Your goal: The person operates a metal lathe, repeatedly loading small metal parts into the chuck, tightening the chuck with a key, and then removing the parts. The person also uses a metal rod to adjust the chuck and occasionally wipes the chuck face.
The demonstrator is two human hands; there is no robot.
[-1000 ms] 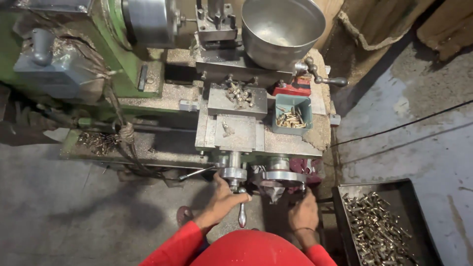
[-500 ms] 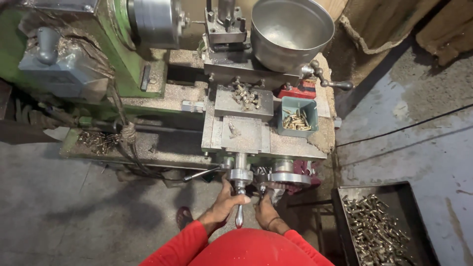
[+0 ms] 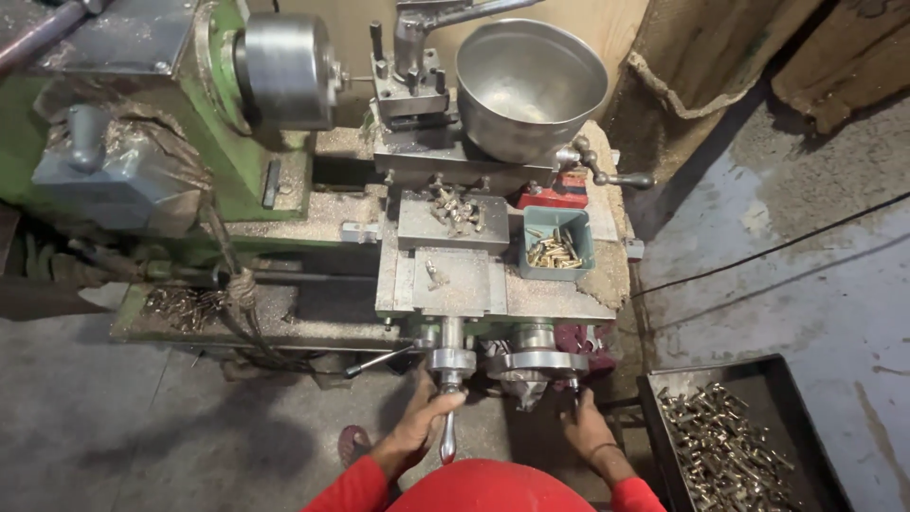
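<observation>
The crank handle (image 3: 446, 431), a slim polished steel lever hanging from its hub at the front of the lathe carriage, sits low in the view at about six o'clock, and the left hand (image 3: 419, 429) has its grip closed around it, fingers wrapped over the shaft just under the hub. At three o'clock from it, just beside, is the larger handwheel (image 3: 536, 363), a flat steel disc with a worn rim; the right hand (image 3: 588, 429) rests below its edge, fingers pointing up toward it, and whether that grip is closed on anything cannot be told. To work the crank well, it seems best to keep the wrist in line with the lever and turn smoothly, with sleeves kept clear of the spinning parts. At twelve o'clock from the handles lies the grey cross slide (image 3: 445, 275), flat, gritty and dusted with fine swarf, with a few small brass pieces on it. Just to its two o'clock a small teal tray (image 3: 558, 248) holds loose brass parts. Farther up stands a dull round metal bowl (image 3: 529, 83), and at ten o'clock the smooth steel chuck (image 3: 284, 71) on the green headstock. At four o'clock, on the floor, a dark metal crate (image 3: 749, 365) is full of brass fittings.
</observation>
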